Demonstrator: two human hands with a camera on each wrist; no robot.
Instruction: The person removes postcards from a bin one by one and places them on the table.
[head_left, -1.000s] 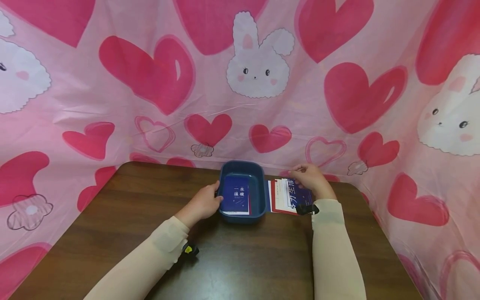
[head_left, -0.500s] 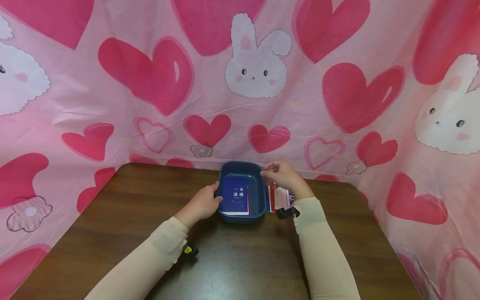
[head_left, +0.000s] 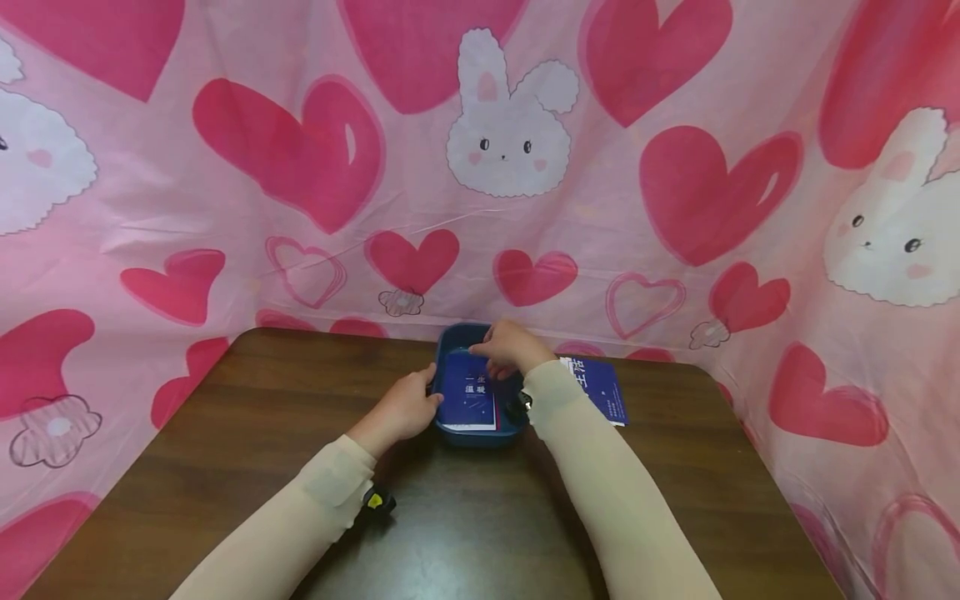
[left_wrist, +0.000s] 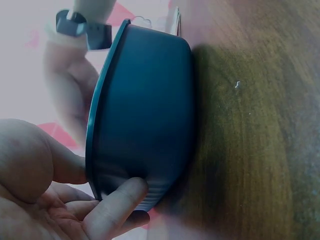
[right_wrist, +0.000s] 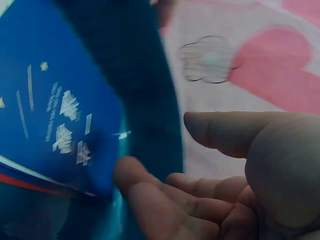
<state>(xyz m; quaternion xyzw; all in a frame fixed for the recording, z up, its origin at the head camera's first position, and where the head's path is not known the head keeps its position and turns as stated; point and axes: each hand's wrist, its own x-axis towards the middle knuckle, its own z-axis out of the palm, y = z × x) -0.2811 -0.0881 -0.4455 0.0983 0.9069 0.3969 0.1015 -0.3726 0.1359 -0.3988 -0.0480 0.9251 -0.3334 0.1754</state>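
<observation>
Blue card [head_left: 467, 400], white lettering, white and red edges beneath, lies in dark-blue bin [head_left: 480, 439]. Right hand [head_left: 513, 346] over bin, thumb and fingers apart, grips nothing. Left hand [head_left: 405, 404] pinches bin's left side. Printed blue sheet [head_left: 606, 392] on table [head_left: 262, 433], right.

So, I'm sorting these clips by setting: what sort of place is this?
Probably an indoor corner set up for tabletop recording, though I can't be sure. A pink sheet printed with hearts and rabbits closes in a wooden table, and a blue tub of printed cards sits on it.
</observation>
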